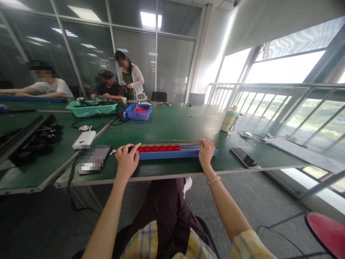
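Note:
A long blue channel (167, 155) lies lengthwise on the green table in front of me. A row of red pieces (159, 148) fills its left and middle part, and its right part shows a bare greyish inside. My left hand (127, 158) is closed around the channel's left end, its index fingertip by the upper edge. Thin tan strips (172, 140) run along the far side of the channel, with a narrow gap between them. They meet the fingertips of my right hand (206, 153), which is closed at the right end. Its thumb is partly hidden.
A phone (95, 159) and a white power bank (84, 139) lie left; another phone (244, 157) lies right. A yellow bottle (229, 119) stands beyond it. Blue (139, 114) and green baskets (91, 110) are farther back. Several people are across the table.

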The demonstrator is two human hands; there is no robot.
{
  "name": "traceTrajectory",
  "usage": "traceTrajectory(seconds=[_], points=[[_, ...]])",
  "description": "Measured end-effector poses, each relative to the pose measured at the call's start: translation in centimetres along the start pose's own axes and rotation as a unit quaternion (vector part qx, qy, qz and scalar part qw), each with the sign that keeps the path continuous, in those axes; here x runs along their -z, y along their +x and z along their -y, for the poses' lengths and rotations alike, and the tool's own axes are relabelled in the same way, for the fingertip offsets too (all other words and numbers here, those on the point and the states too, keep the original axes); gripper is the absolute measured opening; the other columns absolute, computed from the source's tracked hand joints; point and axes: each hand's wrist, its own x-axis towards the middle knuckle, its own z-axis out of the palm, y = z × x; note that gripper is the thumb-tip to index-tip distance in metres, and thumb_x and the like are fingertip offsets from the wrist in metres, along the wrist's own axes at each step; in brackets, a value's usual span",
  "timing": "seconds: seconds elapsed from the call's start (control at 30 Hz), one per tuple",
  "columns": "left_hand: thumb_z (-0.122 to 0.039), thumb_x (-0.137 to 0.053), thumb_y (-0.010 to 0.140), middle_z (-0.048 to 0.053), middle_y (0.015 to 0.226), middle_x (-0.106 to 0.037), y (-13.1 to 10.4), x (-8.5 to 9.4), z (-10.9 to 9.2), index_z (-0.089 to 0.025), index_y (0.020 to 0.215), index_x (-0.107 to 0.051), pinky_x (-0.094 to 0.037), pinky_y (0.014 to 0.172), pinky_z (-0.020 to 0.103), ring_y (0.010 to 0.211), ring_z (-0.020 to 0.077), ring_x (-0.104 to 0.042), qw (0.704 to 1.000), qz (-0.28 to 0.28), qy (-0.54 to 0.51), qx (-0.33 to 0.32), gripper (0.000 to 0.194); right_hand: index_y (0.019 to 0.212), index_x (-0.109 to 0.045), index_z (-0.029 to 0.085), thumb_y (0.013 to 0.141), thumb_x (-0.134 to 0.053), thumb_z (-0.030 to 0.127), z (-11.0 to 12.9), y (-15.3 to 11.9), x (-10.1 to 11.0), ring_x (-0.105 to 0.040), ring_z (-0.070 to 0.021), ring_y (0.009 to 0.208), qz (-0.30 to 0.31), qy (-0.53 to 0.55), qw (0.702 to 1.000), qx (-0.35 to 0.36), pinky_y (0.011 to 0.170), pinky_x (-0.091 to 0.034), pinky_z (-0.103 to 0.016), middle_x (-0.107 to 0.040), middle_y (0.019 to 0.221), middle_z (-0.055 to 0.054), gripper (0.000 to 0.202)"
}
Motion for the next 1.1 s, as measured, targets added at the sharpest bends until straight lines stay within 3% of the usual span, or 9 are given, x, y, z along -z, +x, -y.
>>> traceTrajectory(seconds=[0.27, 0.47, 0.57, 0.7, 0.9, 1.0, 1.1], points=[[-0.03, -0.042, 0.095, 0.012, 0.124, -0.058, 0.1, 0.4, 0.1, -0.032, 0.13, -0.065, -0.037, 0.096, 0.049, 0.114, 0.0314, -0.04, 1.0, -0.001, 0.003, -0.001, 0.042, 0.098, -0.074, 0.024, 0.098, -0.043, 0.032, -0.7, 0.3, -0.1, -0.054, -0.0243, 0.089, 0.017, 0.01, 0.999, 0.04, 0.082, -0.036, -0.036, -0.072, 0.098, -0.007, 0.032], [-0.03, -0.042, 0.095, 0.012, 0.123, -0.059, 0.2, 0.6, 0.2, -0.032, 0.13, -0.065, -0.037, 0.096, 0.048, 0.114, 0.0313, -0.042, 1.0, -0.001, 0.006, -0.007, 0.042, 0.097, -0.077, 0.023, 0.095, -0.047, 0.029, -4.0, 5.0, -0.9, -0.058, -0.0222, 0.087, 0.083, 0.044, 0.993, 0.075, 0.085, -0.041, -0.036, -0.074, 0.095, -0.006, 0.03], [-0.03, -0.042, 0.095, 0.012, 0.124, -0.059, 0.2, 0.6, 0.0, -0.032, 0.131, -0.065, -0.037, 0.097, 0.049, 0.114, 0.0313, -0.041, 1.0, -0.005, 0.005, -0.005, 0.042, 0.091, -0.078, 0.021, 0.09, -0.052, 0.026, -5.9, 6.9, -2.1, -0.061, -0.0218, 0.085, 0.128, 0.061, 0.988, 0.056, 0.085, -0.044, -0.036, -0.075, 0.093, -0.008, 0.026], [-0.03, -0.043, 0.094, 0.012, 0.123, -0.059, 0.2, 0.5, -0.1, -0.032, 0.13, -0.065, -0.037, 0.096, 0.049, 0.114, 0.0312, -0.042, 1.0, -0.003, 0.006, -0.005, 0.042, 0.08, -0.076, 0.019, 0.083, -0.056, 0.019, -7.6, 6.9, -3.7, -0.062, -0.0198, 0.075, 0.215, 0.045, 0.975, -0.03, 0.075, -0.047, -0.032, -0.074, 0.078, -0.006, 0.019], [-0.03, -0.044, 0.095, 0.012, 0.124, -0.059, 0.3, 0.3, -0.1, -0.032, 0.13, -0.065, -0.038, 0.096, 0.048, 0.115, 0.0311, -0.041, 1.0, -0.005, 0.007, -0.008, 0.041, 0.098, -0.073, 0.022, 0.082, -0.057, 0.012, -7.3, 6.4, -3.5, -0.062, -0.0148, 0.071, 0.292, -0.01, 0.954, -0.06, 0.072, -0.047, -0.025, -0.073, 0.078, -0.001, 0.024], [-0.03, -0.044, 0.096, 0.011, 0.123, -0.06, 0.3, 0.2, 0.0, -0.032, 0.129, -0.065, -0.038, 0.096, 0.048, 0.114, 0.0302, -0.042, 1.0, -0.008, 0.01, -0.008, 0.04, 0.093, -0.077, 0.023, 0.085, -0.05, 0.011, -6.4, 6.7, -2.9, -0.066, -0.0167, 0.085, 0.357, -0.068, 0.93, -0.056, 0.08, -0.047, -0.024, -0.076, 0.09, -0.004, 0.03], [-0.03, -0.045, 0.096, 0.01, 0.123, -0.06, 0.3, 0.0, 0.1, -0.033, 0.129, -0.065, -0.038, 0.097, 0.048, 0.114, 0.0302, -0.042, 1.0, -0.011, 0.012, -0.008, 0.039, 0.1, -0.079, 0.026, 0.085, -0.048, 0.013, -5.6, 7.0, -2.6, -0.066, -0.0193, 0.1, 0.406, -0.123, 0.904, -0.046, 0.087, -0.047, -0.025, -0.076, 0.106, -0.004, 0.037]])
